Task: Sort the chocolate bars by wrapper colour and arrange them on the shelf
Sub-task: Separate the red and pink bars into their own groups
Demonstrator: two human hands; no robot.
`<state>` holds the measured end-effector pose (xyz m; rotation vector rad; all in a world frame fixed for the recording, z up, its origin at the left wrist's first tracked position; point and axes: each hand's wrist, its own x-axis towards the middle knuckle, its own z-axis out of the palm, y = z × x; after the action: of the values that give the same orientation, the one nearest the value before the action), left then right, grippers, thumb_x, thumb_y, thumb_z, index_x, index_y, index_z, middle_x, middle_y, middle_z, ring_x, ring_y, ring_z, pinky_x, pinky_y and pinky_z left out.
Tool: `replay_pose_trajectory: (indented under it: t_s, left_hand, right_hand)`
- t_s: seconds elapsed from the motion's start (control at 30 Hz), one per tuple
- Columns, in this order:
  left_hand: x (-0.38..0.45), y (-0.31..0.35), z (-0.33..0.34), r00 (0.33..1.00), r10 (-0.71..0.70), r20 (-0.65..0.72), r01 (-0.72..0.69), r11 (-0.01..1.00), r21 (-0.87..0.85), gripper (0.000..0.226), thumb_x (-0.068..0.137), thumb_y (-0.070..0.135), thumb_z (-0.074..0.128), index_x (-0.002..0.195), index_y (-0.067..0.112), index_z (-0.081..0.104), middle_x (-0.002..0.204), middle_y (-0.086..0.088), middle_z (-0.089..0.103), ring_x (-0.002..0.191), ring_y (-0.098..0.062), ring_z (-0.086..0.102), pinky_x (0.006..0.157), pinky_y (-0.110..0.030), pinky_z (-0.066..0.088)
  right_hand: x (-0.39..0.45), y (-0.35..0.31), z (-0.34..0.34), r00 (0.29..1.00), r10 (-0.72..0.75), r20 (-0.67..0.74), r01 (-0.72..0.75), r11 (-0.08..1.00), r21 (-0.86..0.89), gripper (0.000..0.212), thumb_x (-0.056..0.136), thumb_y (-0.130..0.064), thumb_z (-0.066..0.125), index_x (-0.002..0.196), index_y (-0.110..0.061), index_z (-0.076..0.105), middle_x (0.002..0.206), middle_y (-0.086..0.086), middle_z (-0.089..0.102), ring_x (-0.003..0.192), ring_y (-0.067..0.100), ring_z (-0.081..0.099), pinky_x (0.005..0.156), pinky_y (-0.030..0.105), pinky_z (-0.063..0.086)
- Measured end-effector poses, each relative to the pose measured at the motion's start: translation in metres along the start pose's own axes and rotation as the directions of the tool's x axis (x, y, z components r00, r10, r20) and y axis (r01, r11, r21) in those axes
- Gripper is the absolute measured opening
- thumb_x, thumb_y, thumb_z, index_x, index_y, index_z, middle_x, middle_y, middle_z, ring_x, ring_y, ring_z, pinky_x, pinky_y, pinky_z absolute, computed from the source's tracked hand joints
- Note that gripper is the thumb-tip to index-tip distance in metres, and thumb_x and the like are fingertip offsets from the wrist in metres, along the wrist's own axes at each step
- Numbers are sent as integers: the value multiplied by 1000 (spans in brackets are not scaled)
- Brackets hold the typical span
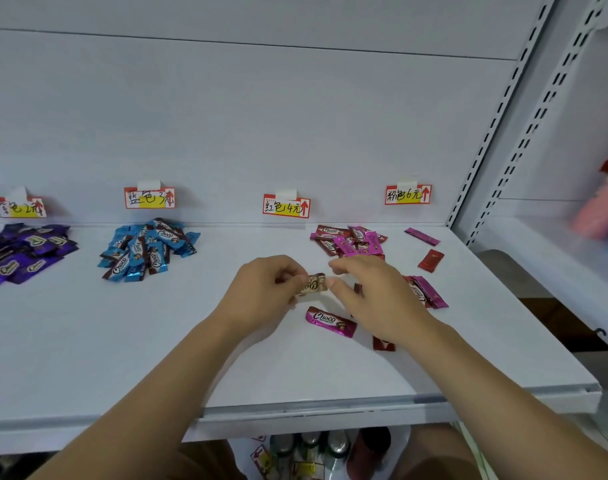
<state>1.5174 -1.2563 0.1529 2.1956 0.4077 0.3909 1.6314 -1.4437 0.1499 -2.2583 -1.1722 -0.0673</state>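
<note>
On the white shelf [122, 341] my left hand [264, 285] pinches one end of a brownish chocolate bar [314, 283] held just above the board. My right hand [368, 289] hovers beside the bar's other end, thumb and forefinger near it; whether they touch it is unclear. A pink bar [330, 321] lies just below the hands. Purple bars [21, 252] are heaped at far left, blue bars [146, 249] next to them. A mixed red and pink heap [351, 239] sits at the back right.
Handwritten price tags [285, 205] are taped along the back wall above each heap. Loose pink [422, 236] and red bars [430, 260] lie at the right, more beside my right wrist [427, 292]. A slotted upright [503, 109] bounds the shelf on the right.
</note>
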Motion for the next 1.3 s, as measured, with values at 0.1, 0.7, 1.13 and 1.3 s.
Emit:
replay_pose_trajectory:
  t_s: [0.1, 0.7, 1.13, 1.3]
  left_hand:
    - [-12, 1, -15, 1000, -2, -7, 1, 987, -161, 13, 102, 17, 64, 102, 18, 77, 86, 2, 79, 76, -11, 76, 74, -26, 59]
    - [4, -4, 4, 996, -81, -32, 72, 977, -202, 15, 99, 12, 65, 103, 24, 72, 92, 5, 78, 80, -9, 77, 76, -32, 60]
    - [18, 1, 14, 982, -158, -104, 132, 966, -222, 17, 96, 11, 67, 106, 25, 71, 97, 5, 71, 86, -16, 72, 67, -23, 57]
    - [19, 7, 16, 973, -209, -93, 173, 937, -304, 19, 96, 7, 67, 105, 23, 70, 96, 2, 70, 80, -19, 73, 70, -27, 62]
  right_hand:
    - [8, -24, 9, 1000, 3, 18, -7, 972, 233, 32, 99, -41, 68, 128, -28, 72, 99, -15, 75, 94, 3, 69, 87, 36, 58]
    - [36, 41, 7, 971, 155, 184, -38, 854, -518, 69, 100, -68, 21, 133, -21, 59, 138, 1, 60, 134, 27, 46, 109, 47, 44]
    - [73, 76, -17, 949, 317, -5, -300, 895, -331, 24, 100, -26, 59, 98, -15, 79, 94, 7, 75, 86, 26, 68, 76, 38, 58]
    - [102, 70, -14, 879, 470, 83, -400, 820, -410, 38, 88, -43, 70, 68, -14, 57, 66, 3, 56, 69, 25, 61, 52, 28, 37]
